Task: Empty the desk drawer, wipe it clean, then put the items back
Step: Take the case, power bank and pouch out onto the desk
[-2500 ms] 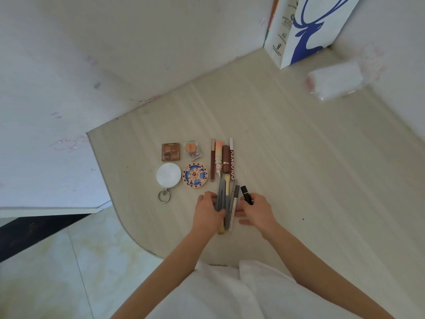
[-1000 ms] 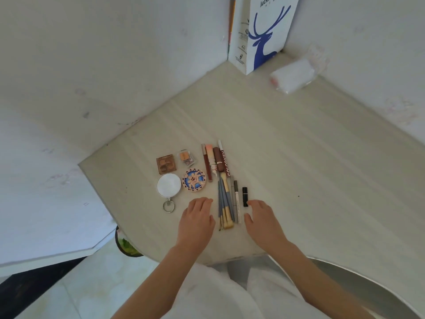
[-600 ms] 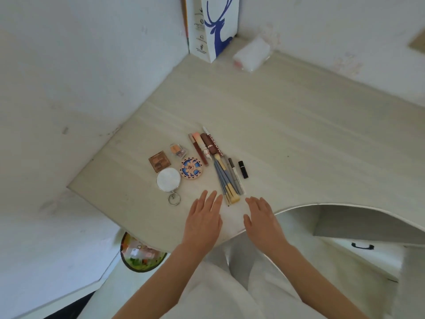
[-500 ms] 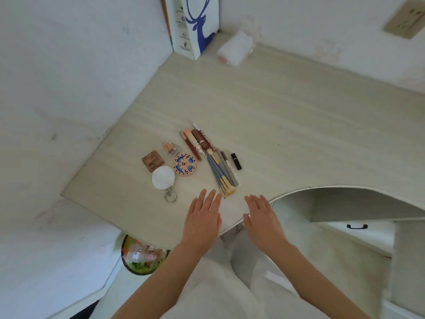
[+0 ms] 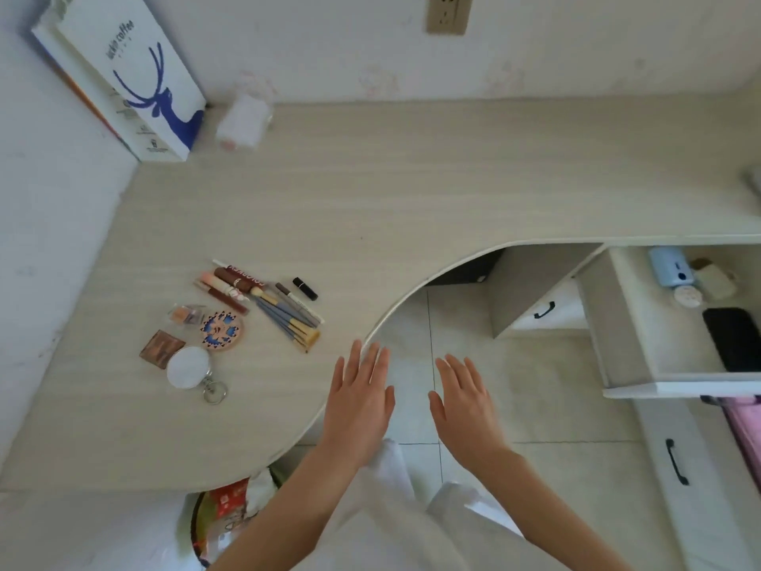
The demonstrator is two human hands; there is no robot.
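Note:
Cosmetics lie in a tidy group on the left of the desk [image 5: 412, 191]: makeup brushes [image 5: 288, 319], lip tubes [image 5: 230, 284], a small black lipstick [image 5: 305, 288], a round patterned compact [image 5: 222, 330], a brown palette [image 5: 161, 347] and a round mirror [image 5: 188, 368] with a key ring. My left hand [image 5: 360, 399] hovers flat over the desk's curved front edge, holding nothing. My right hand [image 5: 463, 399] is spread flat over the floor gap, also without anything in it. The open drawer [image 5: 617, 323] at the right holds a blue device [image 5: 670, 266], a black phone [image 5: 735, 337] and small items.
A white paper bag [image 5: 136, 76] with a blue deer stands in the back left corner beside a tissue pack [image 5: 243, 121]. A wall socket [image 5: 448, 12] is above the desk. A bin [image 5: 224, 517] sits under the desk edge. A lower drawer handle [image 5: 675, 461] shows at right.
My hands have let go of the brushes and lipstick and drawn back off the desk. The view has swung right, bringing the open drawer into sight.

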